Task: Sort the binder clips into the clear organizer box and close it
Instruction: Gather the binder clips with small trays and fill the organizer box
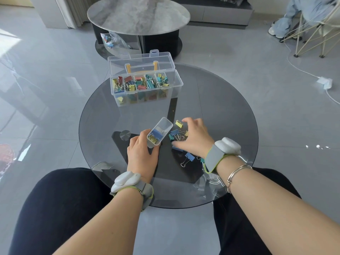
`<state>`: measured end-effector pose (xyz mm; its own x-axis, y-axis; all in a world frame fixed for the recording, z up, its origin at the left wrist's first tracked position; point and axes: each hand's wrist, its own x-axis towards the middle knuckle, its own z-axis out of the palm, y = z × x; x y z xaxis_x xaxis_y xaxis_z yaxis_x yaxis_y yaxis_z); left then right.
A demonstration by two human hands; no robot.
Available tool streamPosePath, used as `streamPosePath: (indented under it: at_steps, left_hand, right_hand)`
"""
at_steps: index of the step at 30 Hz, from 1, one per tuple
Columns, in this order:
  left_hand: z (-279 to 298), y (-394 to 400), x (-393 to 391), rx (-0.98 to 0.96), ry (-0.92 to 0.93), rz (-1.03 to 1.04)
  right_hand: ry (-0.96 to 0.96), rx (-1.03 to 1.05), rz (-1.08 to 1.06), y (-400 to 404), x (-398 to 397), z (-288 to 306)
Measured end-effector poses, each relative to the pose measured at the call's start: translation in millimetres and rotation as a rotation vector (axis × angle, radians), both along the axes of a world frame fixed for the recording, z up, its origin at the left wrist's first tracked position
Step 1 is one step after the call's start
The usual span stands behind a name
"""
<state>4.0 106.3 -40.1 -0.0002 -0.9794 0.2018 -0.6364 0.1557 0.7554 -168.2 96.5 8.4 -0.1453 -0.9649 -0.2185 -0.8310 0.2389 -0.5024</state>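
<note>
Left grip (142,151) is holding a small clear bin (159,132) tilted just above the glass surface (220,111), with blue and yellow clips inside. Right grip (193,138) is hovering spread and empty over the loose clip pile (177,135). Organizer box (145,85) is sitting farther back, lid up, compartments partly filled. Risk: the tilted bin is likely spilling clips if it tips further; stray blue clip (189,157) near the right wrist is getting missed or swept off.

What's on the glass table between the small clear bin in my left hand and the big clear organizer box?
Nothing: in the head view, bare grey glass tabletop separates the small clear plastic bin from the large clear plastic organizer box.
</note>
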Motion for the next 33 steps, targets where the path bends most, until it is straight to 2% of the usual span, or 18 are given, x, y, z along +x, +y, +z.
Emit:
streamPosePath:
  at_steps: [5, 9, 12, 18, 24, 33]
  left_hand:
    - [0, -1, 0, -0.007, -0.006, -0.001]
    - [0, 0, 1, -0.017, 0.002, -0.011]
    - [1, 0, 0, -0.008, -0.005, -0.008]
    - [2, 1, 1, 0.008, 0.001, -0.006]
    - [1, 1, 0, 0.004, -0.006, -0.008]
    - [-5, -1, 0, -0.005, -0.023, 0.015]
  right_hand:
    - [0.399, -0.073, 0.249, -5, 3, -15]
    - [0.462, -0.219, 0.245, -11, 13, -23]
    - [0.538, -0.247, 0.241, -13, 18, -23]
    - [0.502, -0.194, 0.157, -17, 19, -13]
    - [0.549, -0.140, 0.211, -18, 15, -9]
    - [0.532, -0.066, 0.131, -26, 15, -12]
